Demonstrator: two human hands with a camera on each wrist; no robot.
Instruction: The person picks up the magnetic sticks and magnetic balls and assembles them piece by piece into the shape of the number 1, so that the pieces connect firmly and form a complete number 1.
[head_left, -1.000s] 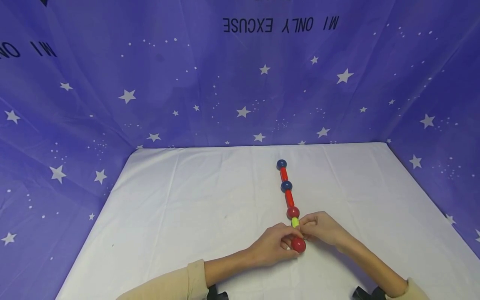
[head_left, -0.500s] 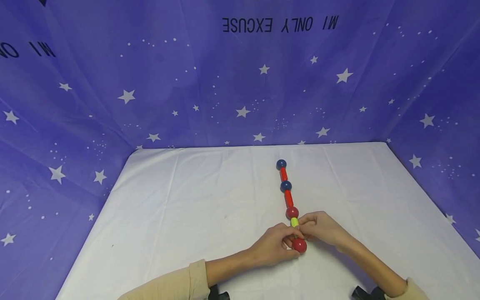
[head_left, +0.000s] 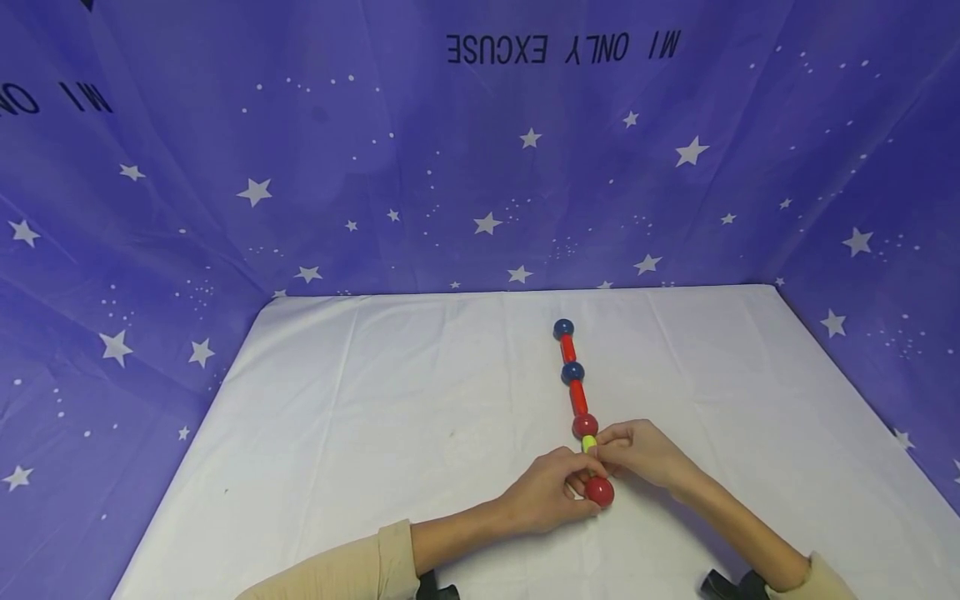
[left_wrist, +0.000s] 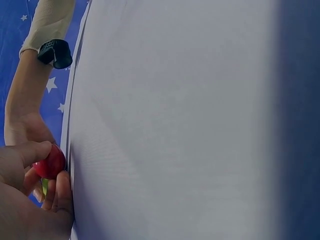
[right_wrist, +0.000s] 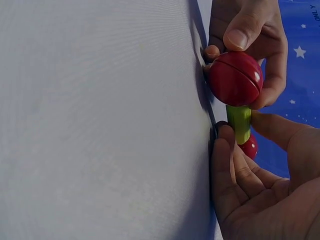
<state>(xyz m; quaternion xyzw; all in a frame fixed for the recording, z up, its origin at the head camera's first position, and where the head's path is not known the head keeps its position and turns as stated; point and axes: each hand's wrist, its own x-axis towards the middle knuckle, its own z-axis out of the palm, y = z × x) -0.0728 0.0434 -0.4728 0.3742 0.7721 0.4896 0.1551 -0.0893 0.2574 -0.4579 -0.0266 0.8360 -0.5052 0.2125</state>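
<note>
A chain of balls and short rods runs away from me along the white table. Nearest is a glossy red ball (head_left: 599,492), gripped between the thumb and fingers of my left hand (head_left: 536,493). My right hand (head_left: 647,456) pinches the yellow-green ribbed rod (right_wrist: 239,122) just beyond that ball. In the right wrist view the rod's end meets the ball, which has a seam line. At the rod's far end sits a second red ball (head_left: 585,427). Two red rods (head_left: 578,398) and two blue balls (head_left: 572,372) alternate up to the far tip. Fingers partly hide the yellow-green rod.
The white cloth-covered table (head_left: 412,400) extends around the chain, its far edge meeting a purple star-printed curtain (head_left: 420,167). Curtains also rise on both sides. A black device (left_wrist: 55,53) is strapped to the right wrist.
The nearest red ball has shifted very slightly to the right in my left fingers. My right fingertips cover slightly more of the yellow-green rod; the rest of the chain stays in place.
</note>
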